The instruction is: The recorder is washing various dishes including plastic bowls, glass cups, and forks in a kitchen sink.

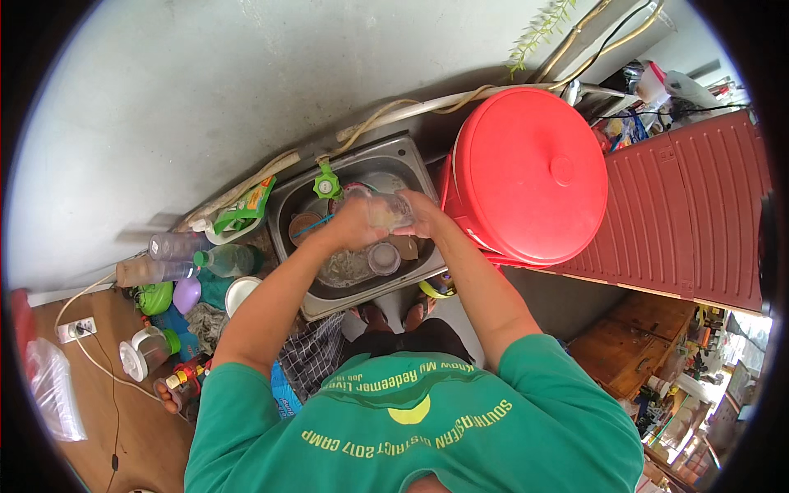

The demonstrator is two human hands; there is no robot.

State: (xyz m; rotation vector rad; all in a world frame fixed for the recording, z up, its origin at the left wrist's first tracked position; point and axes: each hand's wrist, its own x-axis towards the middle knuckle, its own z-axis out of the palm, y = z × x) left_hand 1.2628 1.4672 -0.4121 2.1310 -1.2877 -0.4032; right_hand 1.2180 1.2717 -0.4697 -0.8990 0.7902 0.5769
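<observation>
Over a stainless steel sink (290, 262), my left hand (352, 225) and my right hand (421, 212) hold a clear, see-through container (389, 212) between them. It looks tilted on its side; blur hides whether it is plastic or glass. Below the hands, a round clear container (384, 258) sits in the sink basin. A brown round item (304, 225) lies at the basin's left, with a thin blue stick (311, 227) across it. Beneath my right hand is a flat brown piece (407, 247). A green-handled tap (326, 185) stands behind my left hand.
A large red lidded bucket (524, 179) stands right of the sink, close to my right forearm. At the left are a green-capped bottle (231, 260), clear plastic bottles (175, 246), a green pouch (243, 206) and a white bowl (241, 292). A hose (382, 117) runs along the wall.
</observation>
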